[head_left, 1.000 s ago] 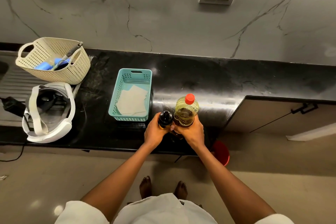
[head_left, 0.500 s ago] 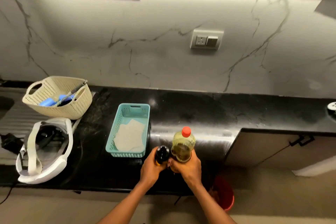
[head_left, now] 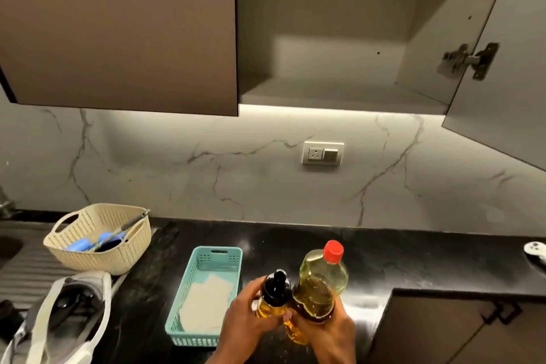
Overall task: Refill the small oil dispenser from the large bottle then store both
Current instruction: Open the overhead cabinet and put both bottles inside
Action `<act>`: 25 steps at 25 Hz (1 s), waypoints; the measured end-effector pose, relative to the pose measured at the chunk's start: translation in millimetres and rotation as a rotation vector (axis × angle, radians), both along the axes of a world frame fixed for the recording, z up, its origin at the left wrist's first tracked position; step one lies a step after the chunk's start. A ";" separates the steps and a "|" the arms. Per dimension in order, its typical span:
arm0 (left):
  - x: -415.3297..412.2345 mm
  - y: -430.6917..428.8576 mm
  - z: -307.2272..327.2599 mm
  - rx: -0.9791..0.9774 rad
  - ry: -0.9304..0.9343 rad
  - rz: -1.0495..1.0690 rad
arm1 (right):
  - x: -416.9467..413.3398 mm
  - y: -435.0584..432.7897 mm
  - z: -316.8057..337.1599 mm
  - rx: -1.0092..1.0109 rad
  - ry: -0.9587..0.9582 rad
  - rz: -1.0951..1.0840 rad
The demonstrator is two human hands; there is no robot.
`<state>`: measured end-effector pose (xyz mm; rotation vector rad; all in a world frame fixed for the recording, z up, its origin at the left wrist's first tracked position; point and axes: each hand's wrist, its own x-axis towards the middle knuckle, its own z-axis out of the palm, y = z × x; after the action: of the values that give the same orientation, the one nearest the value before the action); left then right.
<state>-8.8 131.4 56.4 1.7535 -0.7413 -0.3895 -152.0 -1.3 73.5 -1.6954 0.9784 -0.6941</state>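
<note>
My left hand [head_left: 246, 319] grips the small oil dispenser [head_left: 273, 295], a clear bottle of yellow oil with a black pump top. My right hand [head_left: 328, 334] grips the large oil bottle [head_left: 319, 284], which has a red cap and yellow oil inside. Both bottles are held side by side, touching, lifted above the black counter [head_left: 384, 263] near its front edge. Overhead, the wall cupboard [head_left: 325, 68] stands open with a bare shelf.
A teal basket [head_left: 218, 254] with white cloths sits just left of my hands. Further left are a cream wicker basket [head_left: 97, 248] and a white headset [head_left: 71, 313]. The cupboard's open door [head_left: 508, 62] hangs at upper right. A wall socket [head_left: 322, 153] is behind.
The view has tilted upward, bringing the open wall cupboard into sight. Both hands have lifted the two bottles together off the counter.
</note>
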 end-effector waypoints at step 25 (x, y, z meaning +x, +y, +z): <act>83.2 -107.2 427.9 -0.287 -0.408 -0.077 | 61.0 -103.2 421.8 -0.453 -0.285 0.182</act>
<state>74.4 24.2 484.3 1.5477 -1.0991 0.0310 -91.1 -104.5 495.3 -1.9739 0.4802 -1.0573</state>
